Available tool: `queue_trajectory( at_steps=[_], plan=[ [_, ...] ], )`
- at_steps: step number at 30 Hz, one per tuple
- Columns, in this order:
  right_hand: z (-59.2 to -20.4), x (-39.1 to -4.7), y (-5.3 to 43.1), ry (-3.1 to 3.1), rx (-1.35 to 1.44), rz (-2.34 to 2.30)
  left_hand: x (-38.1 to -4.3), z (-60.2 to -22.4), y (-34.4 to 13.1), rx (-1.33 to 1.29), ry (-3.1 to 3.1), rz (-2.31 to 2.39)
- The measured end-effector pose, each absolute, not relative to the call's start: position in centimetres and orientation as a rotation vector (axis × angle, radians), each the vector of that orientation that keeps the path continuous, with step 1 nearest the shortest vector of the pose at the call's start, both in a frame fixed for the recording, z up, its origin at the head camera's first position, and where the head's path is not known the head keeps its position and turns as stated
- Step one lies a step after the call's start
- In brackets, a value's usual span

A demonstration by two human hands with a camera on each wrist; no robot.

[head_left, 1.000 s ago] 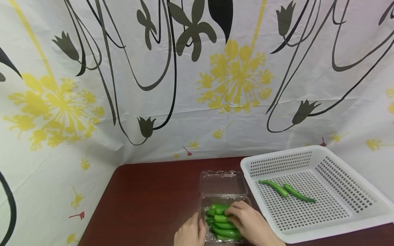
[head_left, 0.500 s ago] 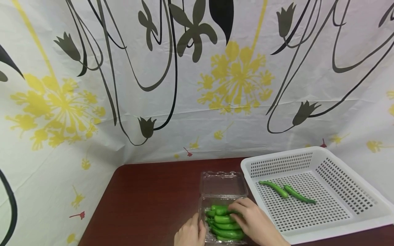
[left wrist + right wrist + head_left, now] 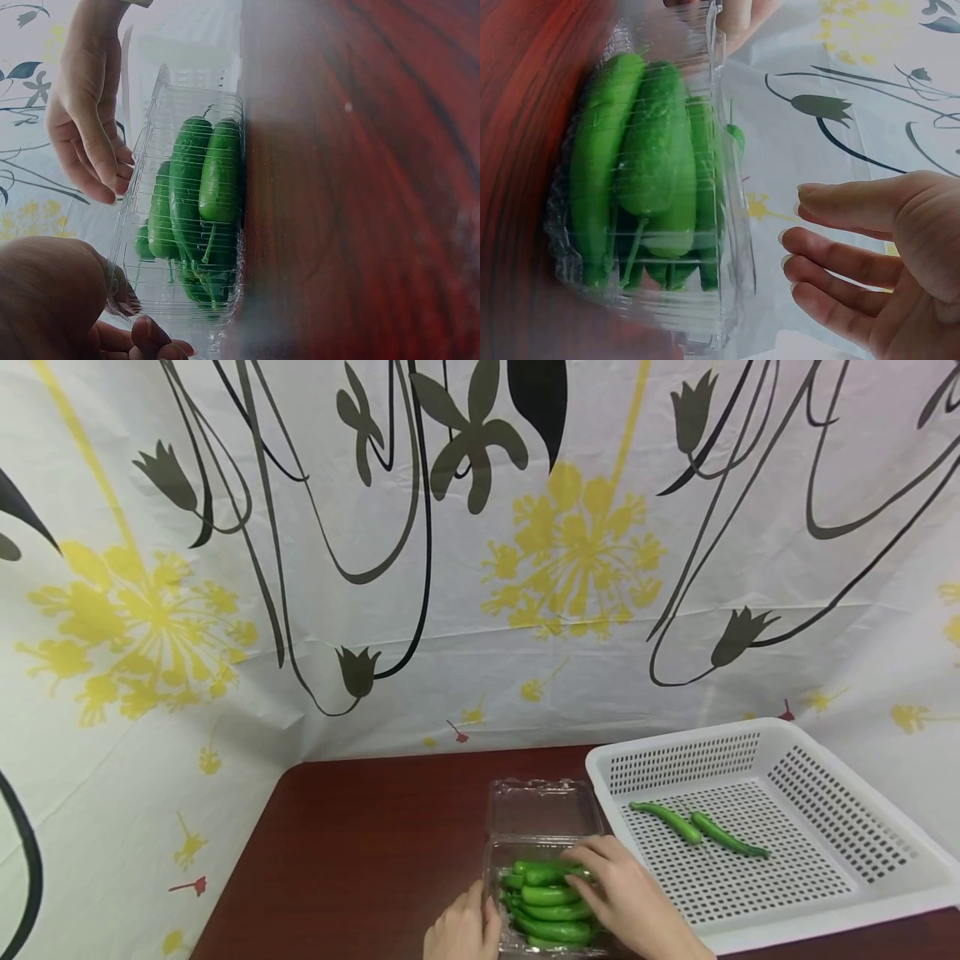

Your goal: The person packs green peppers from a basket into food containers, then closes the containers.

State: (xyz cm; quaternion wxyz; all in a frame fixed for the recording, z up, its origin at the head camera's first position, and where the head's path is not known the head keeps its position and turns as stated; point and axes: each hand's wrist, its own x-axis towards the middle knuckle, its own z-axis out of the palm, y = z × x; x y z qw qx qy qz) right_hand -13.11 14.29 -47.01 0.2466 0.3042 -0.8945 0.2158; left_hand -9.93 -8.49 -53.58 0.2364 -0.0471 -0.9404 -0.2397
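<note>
Several green chili peppers (image 3: 551, 912) lie side by side in a clear plastic clamshell box (image 3: 543, 810) whose lid is folded back. My left hand (image 3: 461, 927) holds the box at its left wall; in the left wrist view, fingertips (image 3: 148, 339) show outside the plastic and part of the hand shows through it. Over the box's right side is my right hand (image 3: 626, 893), its fingers loosely bent around nothing. The right wrist view has those fingers (image 3: 832, 259) apart from the box wall, with peppers (image 3: 656, 142) visible through the ribbed plastic.
A white perforated basket (image 3: 832, 914) stands right of the box, with two green chili peppers (image 3: 727, 835) on its bottom. Dark red wooden table (image 3: 360, 843) extends to the left. A flower-printed cloth (image 3: 450, 610) hangs behind.
My right hand has come off the peppers and drawn back slightly to the right, its fingers loosening. The left hand stays at the box.
</note>
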Motion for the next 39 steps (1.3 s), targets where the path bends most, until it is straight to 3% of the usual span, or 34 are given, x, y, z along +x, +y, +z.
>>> queue_trajectory(
  at_steps=[39],
  plan=[
    [-45.9,-13.6,16.5,-2.378,0.735,0.596,-9.9,-53.6,-8.4,-0.146,-2.548,-0.634]
  ],
)
